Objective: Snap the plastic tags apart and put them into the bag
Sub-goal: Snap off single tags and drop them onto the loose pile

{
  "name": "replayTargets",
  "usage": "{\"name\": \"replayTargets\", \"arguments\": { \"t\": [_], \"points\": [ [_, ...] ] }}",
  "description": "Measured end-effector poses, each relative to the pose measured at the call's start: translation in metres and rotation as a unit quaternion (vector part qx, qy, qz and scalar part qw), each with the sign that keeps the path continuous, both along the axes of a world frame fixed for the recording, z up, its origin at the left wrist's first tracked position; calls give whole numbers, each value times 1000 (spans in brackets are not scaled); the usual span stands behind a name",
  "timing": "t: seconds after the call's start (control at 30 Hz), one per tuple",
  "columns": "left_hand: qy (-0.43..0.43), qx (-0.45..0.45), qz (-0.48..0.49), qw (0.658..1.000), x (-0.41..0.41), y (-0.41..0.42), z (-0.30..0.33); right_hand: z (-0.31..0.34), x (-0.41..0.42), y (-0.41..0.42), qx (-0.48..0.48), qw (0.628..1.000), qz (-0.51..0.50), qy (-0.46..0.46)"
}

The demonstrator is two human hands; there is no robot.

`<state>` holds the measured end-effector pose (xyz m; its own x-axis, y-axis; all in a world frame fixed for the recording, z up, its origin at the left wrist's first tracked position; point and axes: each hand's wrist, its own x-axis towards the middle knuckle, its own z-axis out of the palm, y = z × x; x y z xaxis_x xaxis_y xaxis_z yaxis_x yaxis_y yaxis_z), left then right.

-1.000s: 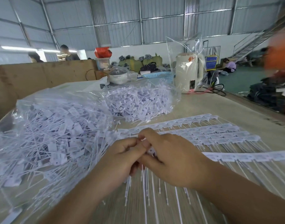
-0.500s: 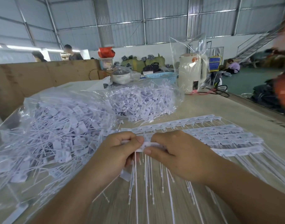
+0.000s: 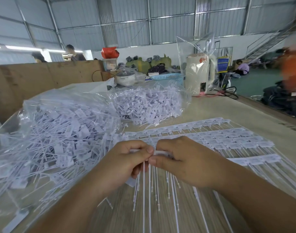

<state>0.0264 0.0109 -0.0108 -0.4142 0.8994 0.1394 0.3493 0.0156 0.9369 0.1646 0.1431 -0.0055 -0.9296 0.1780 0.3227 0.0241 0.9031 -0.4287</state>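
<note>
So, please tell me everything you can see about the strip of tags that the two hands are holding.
The strip of tags is white plastic: small flat labels joined side by side, each with a thin stem hanging toward the person. It is held just above the wooden table. The left hand and the right hand pinch it at neighbouring labels, thumbs almost meeting. Fingers hide most of it.
</note>
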Motion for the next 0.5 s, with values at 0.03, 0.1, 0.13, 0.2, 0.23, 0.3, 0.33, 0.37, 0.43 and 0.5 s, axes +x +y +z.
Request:
{"name": "replayTargets", "arguments": {
  "t": [0.03, 0.1, 0.13, 0.2, 0.23, 0.3, 0.33, 0.37, 0.43, 0.5],
  "points": [
    [-4, 5, 1, 1000, 0, 0, 0, 0, 0, 1, -5, 1000, 1, -3],
    [-15, 17, 1, 1000, -1, 0, 0, -1, 1, 3, -11, 1000, 1, -12],
    [-17, 19, -2, 1000, -2, 0, 0, -1, 1, 3, -13, 1000, 1, -15],
    [-24, 15, -11, 1000, -3, -1, 0, -1, 0, 3, -4, 1000, -3, -19],
    [-32, 12, -17, 999, -3, -2, 0, -1, 0, 2, 7, 1000, -5, -19],
    [-53, 10, -28, 998, -4, -2, 0, 0, 0, 0, 20, 1000, -8, -12],
    [-65, 12, -26, 997, -4, -2, 0, 0, -1, -1, 22, 1000, -11, -6],
    [-82, 18, -19, 996, -3, -1, 0, 1, -1, -1, 24, 1000, -15, 3],
    [-125, 43, 7, 991, -2, 2, -1, 2, -2, -3, 27, 999, -30, 21],
    [-148, 70, 40, 986, 1, 5, -2, 3, -3, -5, 36, 997, -54, 34]
  ]
}}
